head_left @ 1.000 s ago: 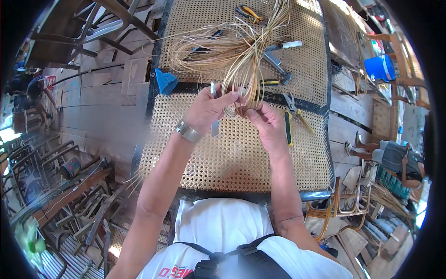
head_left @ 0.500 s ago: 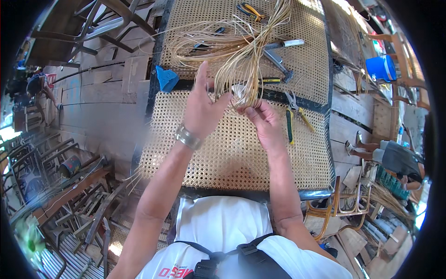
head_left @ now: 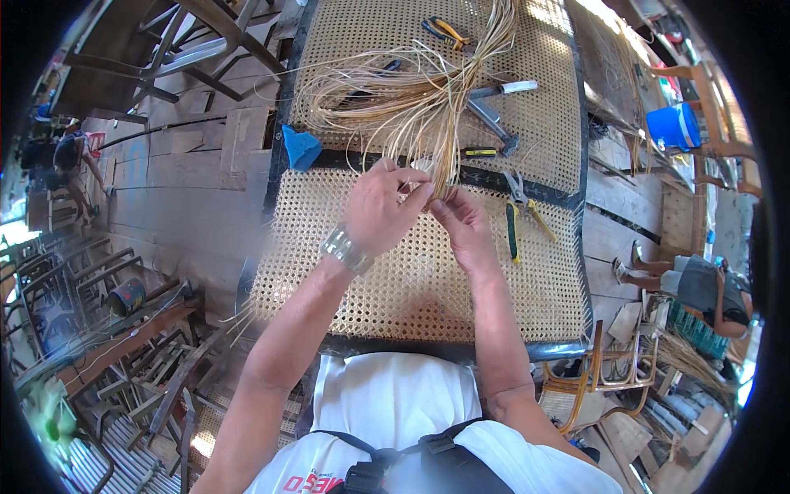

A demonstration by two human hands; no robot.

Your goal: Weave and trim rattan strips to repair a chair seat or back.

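A loose bundle of pale cane strands [head_left: 448,123] lies across the woven cane panel [head_left: 387,272] in front of me. Its near end comes down to my two hands. My left hand [head_left: 383,206], with a metal watch at its wrist, is closed, thumb and fingertips pinching at the strand ends. Close beside it, my right hand [head_left: 465,226] grips the same ends between thumb and fingers. Something white shows among the strands just above the fingers; I cannot tell what it is.
Right of the bundle lie a hammer [head_left: 494,119] and pliers with yellow-black handles [head_left: 518,206]. Another pair of pliers [head_left: 447,33] is farther up. A blue lump [head_left: 300,148] rests at the panel's left edge. Chair frames [head_left: 82,288] crowd the left; a person [head_left: 712,284] stands at right.
My left hand has come down from its raised, spread pose and closed at the strand ends beside my right hand. The right hand keeps its hold.
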